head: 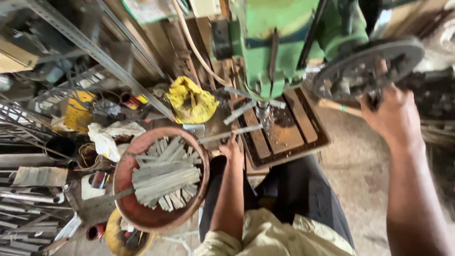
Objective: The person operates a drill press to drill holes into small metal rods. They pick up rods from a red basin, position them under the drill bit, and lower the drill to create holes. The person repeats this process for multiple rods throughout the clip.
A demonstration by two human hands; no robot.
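bowl (124, 176) of metal strips beside left hand (231, 149) — grip clamped on strip (229, 134); right hand (391, 114) clamped on wheel (367, 69).

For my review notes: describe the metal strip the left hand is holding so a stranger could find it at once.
Start at the green drill press and drop to its slatted table. The metal strip lies across the table's left edge, pinched by the left hand. Unlike the strips heaped in the round reddish basin, it lies alone, reaching under the drill bit.

The single head-worn camera looked steeply down from above the person's lap, close to the drill press (284, 42) ahead, taking in its table (284, 132) and the floor (360, 166) beside it.
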